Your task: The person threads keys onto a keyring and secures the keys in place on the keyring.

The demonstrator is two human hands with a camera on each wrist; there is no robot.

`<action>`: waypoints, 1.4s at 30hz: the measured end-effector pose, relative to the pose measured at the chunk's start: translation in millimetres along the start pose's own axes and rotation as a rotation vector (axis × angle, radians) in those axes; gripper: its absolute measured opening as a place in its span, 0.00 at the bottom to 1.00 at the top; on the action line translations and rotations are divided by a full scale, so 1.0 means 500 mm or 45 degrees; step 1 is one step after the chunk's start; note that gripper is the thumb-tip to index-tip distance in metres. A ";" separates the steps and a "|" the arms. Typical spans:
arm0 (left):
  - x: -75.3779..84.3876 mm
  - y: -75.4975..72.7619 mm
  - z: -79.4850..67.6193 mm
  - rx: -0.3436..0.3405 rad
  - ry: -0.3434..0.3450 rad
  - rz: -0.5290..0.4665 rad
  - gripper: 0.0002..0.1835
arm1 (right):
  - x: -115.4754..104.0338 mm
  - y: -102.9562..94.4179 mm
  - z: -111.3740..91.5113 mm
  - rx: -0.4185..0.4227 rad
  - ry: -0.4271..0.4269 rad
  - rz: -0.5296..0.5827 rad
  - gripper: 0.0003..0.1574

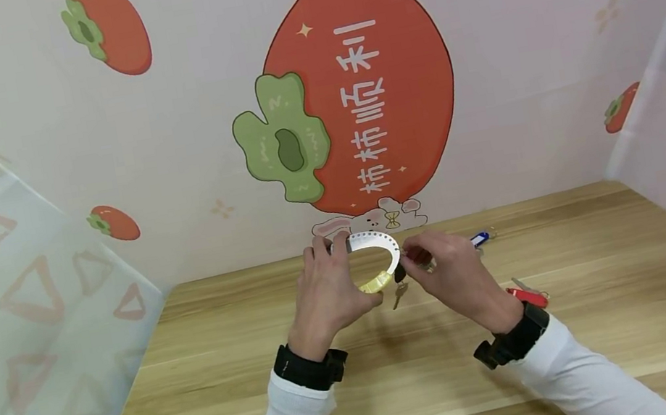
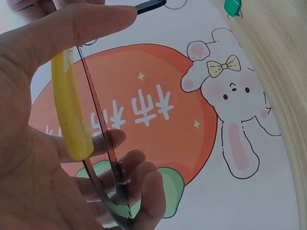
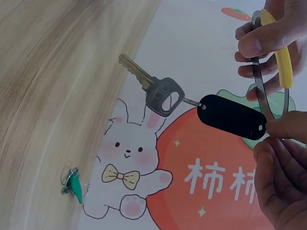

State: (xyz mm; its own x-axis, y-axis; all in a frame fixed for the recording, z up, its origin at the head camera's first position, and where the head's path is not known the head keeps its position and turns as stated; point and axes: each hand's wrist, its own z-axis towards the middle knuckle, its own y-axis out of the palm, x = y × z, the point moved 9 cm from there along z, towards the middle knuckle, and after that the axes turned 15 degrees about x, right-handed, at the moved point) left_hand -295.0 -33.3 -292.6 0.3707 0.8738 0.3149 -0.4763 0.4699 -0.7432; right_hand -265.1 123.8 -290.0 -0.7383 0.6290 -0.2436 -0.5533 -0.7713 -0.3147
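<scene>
My left hand (image 1: 330, 289) grips a curved metal ring (image 1: 381, 238) with a row of small holes and a yellow handle (image 2: 72, 105). Its thumb lies along the handle side, fingers curled round the far side of the band. Beside the ring, my right hand (image 1: 452, 268) pinches the end of a black key tag (image 3: 230, 117) with thumb and fingertips, right at the ring's edge. From the tag's other end hangs a key (image 3: 163, 96) with a dark head and brass-coloured blade. What lies between the right fingertips is mostly hidden.
On the wooden table (image 1: 239, 399), a key with a red tag (image 1: 528, 296) lies right of the right wrist. A blue tag (image 1: 480, 239) lies behind the right hand. A green tag (image 3: 74, 187) shows in the right wrist view. A printed wall (image 1: 192, 113) rises behind.
</scene>
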 end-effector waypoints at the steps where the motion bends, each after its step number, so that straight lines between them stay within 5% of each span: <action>1: 0.000 0.000 0.000 0.004 0.002 -0.001 0.54 | 0.001 -0.001 0.001 0.004 0.004 0.012 0.13; 11: -0.002 -0.003 0.002 0.023 0.007 0.003 0.55 | 0.029 0.002 -0.003 -0.013 0.234 0.170 0.10; 22: -0.004 -0.009 0.004 0.044 0.011 -0.037 0.53 | 0.091 0.032 -0.035 -0.219 0.890 0.529 0.08; 27: -0.005 -0.012 0.005 0.043 0.017 -0.067 0.53 | 0.100 0.041 -0.044 -0.318 1.062 0.667 0.11; 31: -0.004 -0.016 0.005 0.059 0.035 -0.057 0.54 | 0.099 0.034 -0.037 -0.266 0.958 0.574 0.09; 42: 0.012 -0.016 0.002 0.070 0.092 0.052 0.55 | 0.018 -0.018 0.008 0.083 0.176 0.079 0.05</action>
State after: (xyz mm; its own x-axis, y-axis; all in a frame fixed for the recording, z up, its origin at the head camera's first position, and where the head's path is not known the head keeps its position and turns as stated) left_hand -290.1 -31.6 -284.3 0.4059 0.8818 0.2402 -0.5342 0.4421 -0.7205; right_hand -268.2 136.0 -285.9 -0.7144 0.5837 -0.3859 -0.5354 -0.8110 -0.2356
